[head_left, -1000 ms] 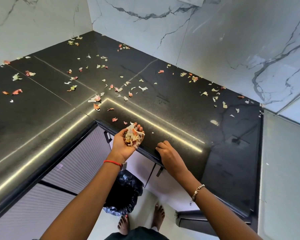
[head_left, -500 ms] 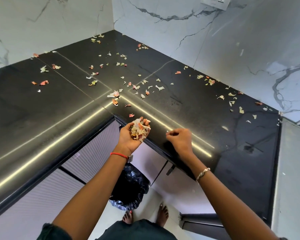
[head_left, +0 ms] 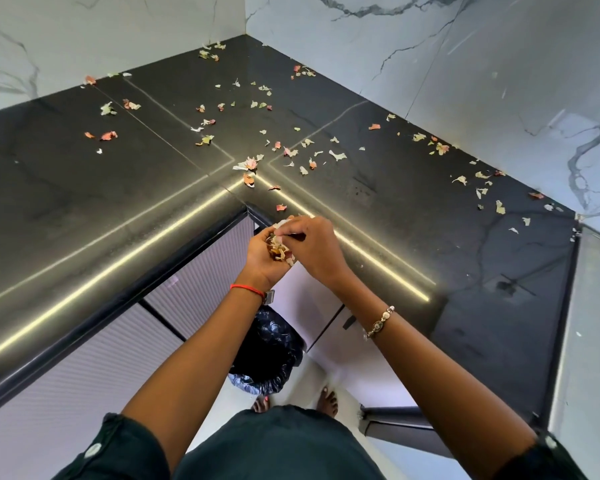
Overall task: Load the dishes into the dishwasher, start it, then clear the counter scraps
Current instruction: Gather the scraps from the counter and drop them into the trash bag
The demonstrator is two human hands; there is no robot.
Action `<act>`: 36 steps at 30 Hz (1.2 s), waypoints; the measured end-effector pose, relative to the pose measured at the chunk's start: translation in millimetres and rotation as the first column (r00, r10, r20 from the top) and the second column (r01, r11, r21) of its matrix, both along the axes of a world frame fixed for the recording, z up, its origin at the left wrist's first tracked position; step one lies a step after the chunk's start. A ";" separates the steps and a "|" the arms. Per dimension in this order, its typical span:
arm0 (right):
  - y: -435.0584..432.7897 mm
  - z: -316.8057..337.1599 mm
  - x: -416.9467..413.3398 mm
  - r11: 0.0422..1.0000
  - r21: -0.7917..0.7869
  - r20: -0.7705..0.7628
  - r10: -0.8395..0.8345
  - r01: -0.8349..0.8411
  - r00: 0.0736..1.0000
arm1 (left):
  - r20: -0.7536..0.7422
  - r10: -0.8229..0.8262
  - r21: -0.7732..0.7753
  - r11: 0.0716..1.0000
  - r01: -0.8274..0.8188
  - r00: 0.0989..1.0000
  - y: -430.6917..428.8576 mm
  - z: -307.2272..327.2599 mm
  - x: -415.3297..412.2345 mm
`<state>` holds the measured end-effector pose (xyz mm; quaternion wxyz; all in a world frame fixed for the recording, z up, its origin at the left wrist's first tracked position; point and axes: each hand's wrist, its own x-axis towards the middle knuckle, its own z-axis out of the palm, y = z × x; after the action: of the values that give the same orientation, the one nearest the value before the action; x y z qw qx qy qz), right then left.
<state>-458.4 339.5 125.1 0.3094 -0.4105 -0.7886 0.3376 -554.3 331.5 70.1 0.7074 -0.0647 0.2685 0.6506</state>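
Note:
My left hand (head_left: 262,256) is cupped palm-up just off the inner corner of the black counter (head_left: 413,216), holding a pile of pale and orange vegetable scraps (head_left: 280,249). My right hand (head_left: 317,245) lies over the left palm, its fingertips curled into the pile; whether it pinches a scrap is hidden. Many loose scraps (head_left: 291,152) still lie scattered over the counter, thickest around the corner seam and along the back walls.
A bin lined with a black bag (head_left: 269,351) stands on the floor below my hands, beside my bare feet. Ribbed cabinet fronts (head_left: 101,375) run under the counter. Marble walls (head_left: 447,53) close the corner. A dark open panel (head_left: 395,424) juts out low on the right.
My right hand left the counter edge and moved left onto the scrap pile in my left palm. The left hand stayed cupped by the counter corner. The view shifted.

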 end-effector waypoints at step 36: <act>117.1 -68.1 -36.8 0.979 -0.039 0.413 0.200 -0.203 0.888 | 0.088 0.182 -0.175 0.971 -0.165 0.979 -2.4 -53.7 -54.1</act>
<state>-495.3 456.6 57.0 0.0992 -0.3880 -0.8753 0.2709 -608.4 329.1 16.4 0.6527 -0.1805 0.2785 0.6811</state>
